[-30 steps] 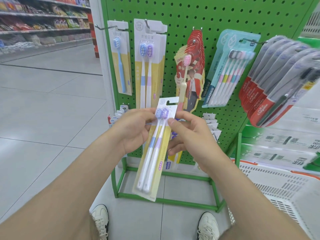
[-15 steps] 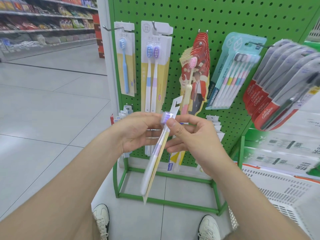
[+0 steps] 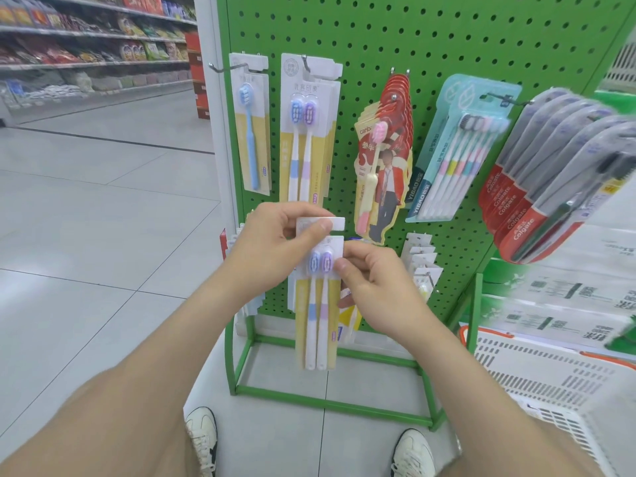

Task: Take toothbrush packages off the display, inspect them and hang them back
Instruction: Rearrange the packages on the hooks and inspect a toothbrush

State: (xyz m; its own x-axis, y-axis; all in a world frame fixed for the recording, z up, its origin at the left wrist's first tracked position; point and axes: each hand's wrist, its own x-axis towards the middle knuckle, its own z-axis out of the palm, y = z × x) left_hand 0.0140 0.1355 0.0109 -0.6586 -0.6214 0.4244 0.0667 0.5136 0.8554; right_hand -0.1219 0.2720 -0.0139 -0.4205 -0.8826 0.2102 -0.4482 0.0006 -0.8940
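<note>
I hold a pack of two toothbrushes (image 3: pixel 315 321) in both my hands. My left hand (image 3: pixel 275 249) grips the white top part of the pack, with my thumb pressed flat on the front and my fingers curled behind it. My right hand (image 3: pixel 375 284) pinches the right edge of the pack, just beside the two brush heads. One brush has a blue head and the other has a purple head. The pack stands straight up and its front faces me. It is off its hook, low down in front of the green peg board (image 3: pixel 430 39). Right above it, more packs of the same kind (image 3: pixel 306 132) hang on a hook. To the left of those hangs a pack with one blue brush (image 3: pixel 253 132). To the right hang red packs (image 3: pixel 382 160) with a pink brush in front, then a light blue pack with many brushes (image 3: pixel 457 149). Far to the right hang the grey and red Colgate packs (image 3: pixel 550 173), and they look blurry. A white basket (image 3: pixel 550 380) sits low on my right. I can see my two white shoes (image 3: pixel 201 432) on the grey floor (image 3: pixel 86 235). Far off on the left there are shelves full of snacks (image 3: pixel 86 39).
</note>
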